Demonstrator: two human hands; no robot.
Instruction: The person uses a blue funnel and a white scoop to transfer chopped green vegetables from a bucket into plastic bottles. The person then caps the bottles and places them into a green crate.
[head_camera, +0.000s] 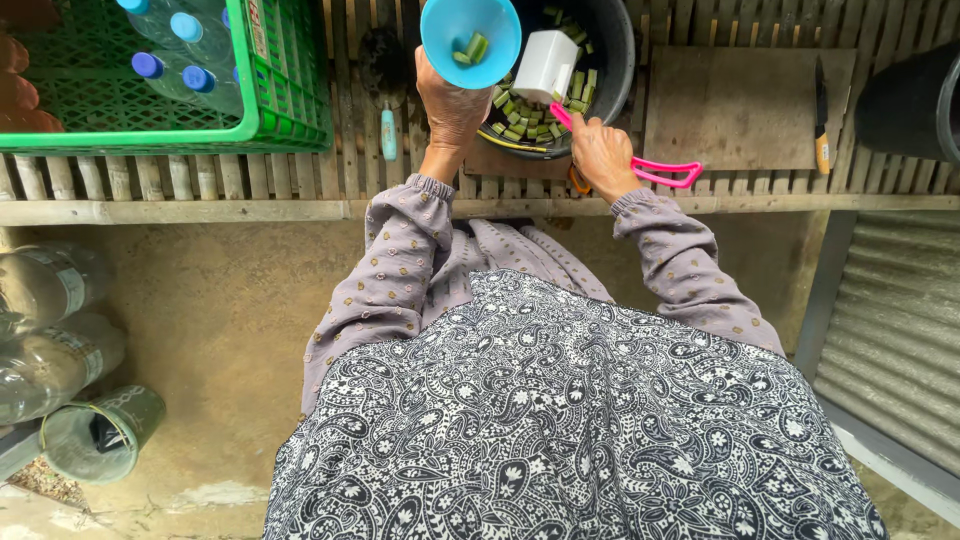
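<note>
Below my patterned skirt, my left hand gripped a blue cup while my right hand held pink scissors over the dark bowl of green pieces.

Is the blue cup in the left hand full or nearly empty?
Nearly empty. The blue cup, held by the left hand over the dark bowl, shows mostly bare inside, with only a few green pieces.

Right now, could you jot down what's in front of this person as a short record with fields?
Left hand: holds blue cup, green pieces inside
Right hand: grips pink-handled tool
Black bowl: cut green pieces, white container
Surface: slatted wooden bench
Left side: green crate of blue-capped bottles
Right side: board, knife
</note>
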